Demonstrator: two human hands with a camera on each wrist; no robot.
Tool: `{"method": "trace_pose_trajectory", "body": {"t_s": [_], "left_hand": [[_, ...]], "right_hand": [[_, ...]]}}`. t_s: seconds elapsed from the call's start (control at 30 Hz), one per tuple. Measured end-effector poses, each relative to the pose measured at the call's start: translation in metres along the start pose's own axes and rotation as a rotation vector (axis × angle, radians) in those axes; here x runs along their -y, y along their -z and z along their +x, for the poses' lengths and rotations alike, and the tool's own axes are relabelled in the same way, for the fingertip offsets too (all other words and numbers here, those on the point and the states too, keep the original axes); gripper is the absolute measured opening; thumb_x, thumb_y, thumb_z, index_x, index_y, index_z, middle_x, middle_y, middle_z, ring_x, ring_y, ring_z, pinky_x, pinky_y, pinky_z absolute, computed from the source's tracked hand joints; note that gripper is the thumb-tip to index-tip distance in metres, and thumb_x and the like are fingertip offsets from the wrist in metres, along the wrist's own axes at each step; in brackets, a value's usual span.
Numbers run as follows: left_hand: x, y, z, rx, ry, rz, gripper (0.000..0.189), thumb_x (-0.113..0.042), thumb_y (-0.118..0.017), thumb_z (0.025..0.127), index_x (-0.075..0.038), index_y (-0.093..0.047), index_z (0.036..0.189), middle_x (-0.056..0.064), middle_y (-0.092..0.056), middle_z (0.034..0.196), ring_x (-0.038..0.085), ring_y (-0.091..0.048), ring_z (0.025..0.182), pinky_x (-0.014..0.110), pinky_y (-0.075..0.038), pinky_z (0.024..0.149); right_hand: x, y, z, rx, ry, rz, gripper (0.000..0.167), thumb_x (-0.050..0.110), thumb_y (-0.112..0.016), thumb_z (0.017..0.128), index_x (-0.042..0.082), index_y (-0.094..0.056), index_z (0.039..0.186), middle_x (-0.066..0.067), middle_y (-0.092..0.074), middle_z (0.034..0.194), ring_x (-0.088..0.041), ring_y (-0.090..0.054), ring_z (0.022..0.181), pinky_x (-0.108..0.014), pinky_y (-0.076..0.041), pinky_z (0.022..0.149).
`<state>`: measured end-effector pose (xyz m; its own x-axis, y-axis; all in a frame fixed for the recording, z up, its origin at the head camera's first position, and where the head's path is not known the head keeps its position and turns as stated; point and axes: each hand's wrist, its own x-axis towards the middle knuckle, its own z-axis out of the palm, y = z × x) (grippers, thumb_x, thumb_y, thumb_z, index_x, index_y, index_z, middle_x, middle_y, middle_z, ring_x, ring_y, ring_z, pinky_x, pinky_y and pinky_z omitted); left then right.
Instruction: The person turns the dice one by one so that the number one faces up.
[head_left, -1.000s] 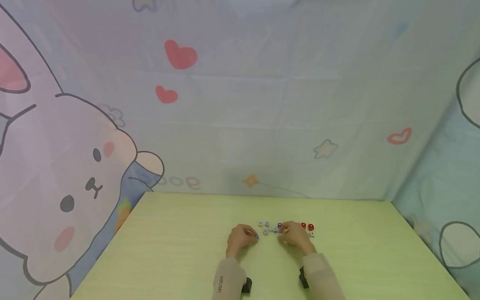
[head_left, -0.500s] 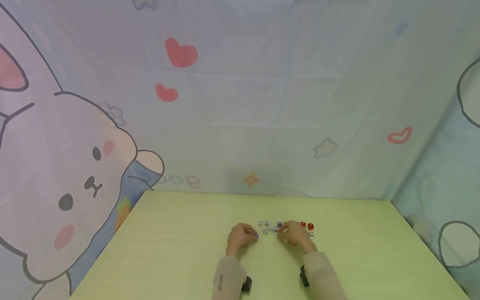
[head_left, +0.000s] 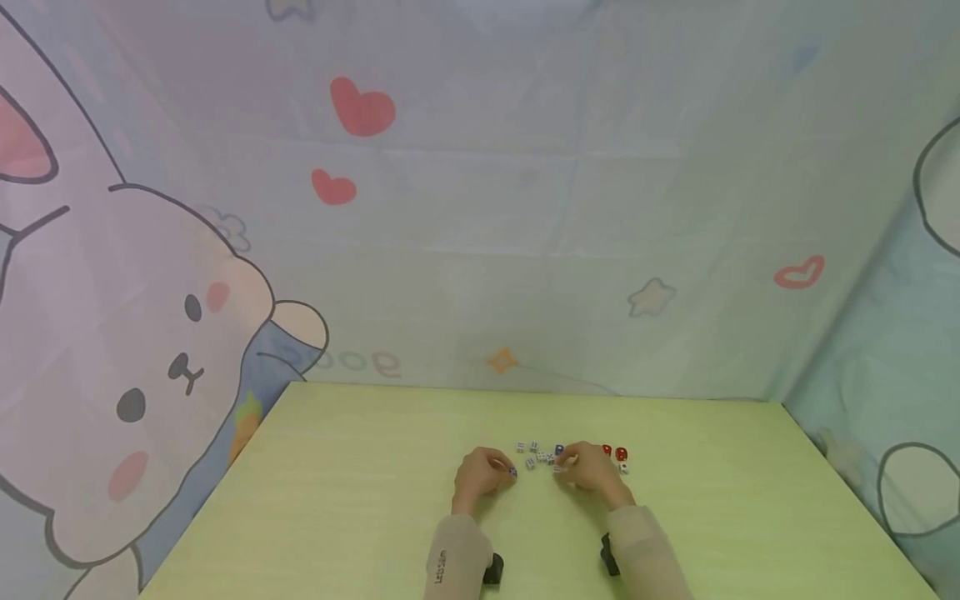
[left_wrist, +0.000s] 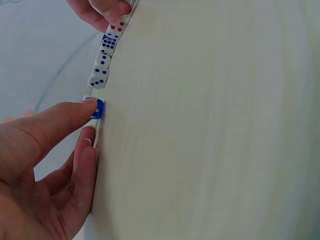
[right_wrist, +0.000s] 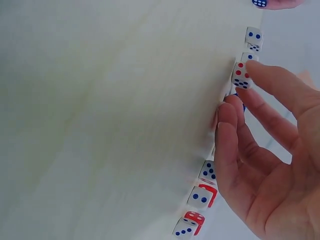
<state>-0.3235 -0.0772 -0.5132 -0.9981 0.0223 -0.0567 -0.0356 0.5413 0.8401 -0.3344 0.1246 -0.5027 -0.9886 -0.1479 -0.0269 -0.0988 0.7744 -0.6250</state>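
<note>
A stray nudge is the likeliest trouble: 5 white dice (head_left: pixel 541 457) sit close together on the surface (head_left: pixel 360 500), and a slip of the right hand (head_left: pixel 591 468), just beside their right side, could scatter them. A weak pinch could also let a held die drop or turn.

The right hand's thumb and finger stand narrow, holding a white die (right_wrist: pixel 240 76) at the cluster's near right. The left hand (head_left: pixel 480 473), left of the cluster, pinches a blue die (left_wrist: pixel 100 108), its gap equally narrow. Red dice (head_left: pixel 621 454) lie farther right of the cluster; more may hide behind the right hand, though I cannot tell.
</note>
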Motion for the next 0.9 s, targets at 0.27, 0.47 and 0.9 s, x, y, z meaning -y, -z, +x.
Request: {"method": "trace_pose_trajectory", "body": {"t_s": [0.27,0.47,0.9], "left_hand": [[0.0013,-0.0014,-0.0010,0.006,-0.011,0.002,0.010,-0.013,-0.074,0.068,-0.011,-0.068,0.077,0.001,-0.064,0.074,0.012,-0.052,0.051,0.023,-0.040,0.048],[0.0027,-0.0036,-0.0006,-0.004,-0.012,0.025,0.010,-0.014,-0.074,0.068,-0.012,-0.068,0.076,0.000,-0.065,0.075,0.011,-0.052,0.050,0.023,-0.040,0.047],[0.0018,-0.0023,0.0030,-0.009,-0.014,0.043,0.009,-0.014,-0.074,0.068,-0.013,-0.068,0.075,0.000,-0.065,0.074,0.011,-0.052,0.049,0.024,-0.040,0.047]], "right_hand": [[-0.0024,-0.0032,0.0004,-0.008,-0.036,-0.022,0.018,0.015,-0.073,0.070,0.010,-0.065,0.086,-0.004,-0.062,0.078,-0.011,-0.049,0.052,-0.023,-0.038,0.046],[-0.0027,-0.0042,-0.0007,-0.021,-0.013,-0.028,0.016,0.015,-0.073,0.070,0.009,-0.064,0.082,-0.005,-0.063,0.079,-0.011,-0.048,0.052,-0.024,-0.038,0.046],[0.0003,-0.0001,0.0016,-0.017,0.026,-0.012,0.012,0.013,-0.071,0.071,0.010,-0.062,0.079,-0.006,-0.063,0.084,-0.013,-0.050,0.055,-0.025,-0.039,0.049]]}}
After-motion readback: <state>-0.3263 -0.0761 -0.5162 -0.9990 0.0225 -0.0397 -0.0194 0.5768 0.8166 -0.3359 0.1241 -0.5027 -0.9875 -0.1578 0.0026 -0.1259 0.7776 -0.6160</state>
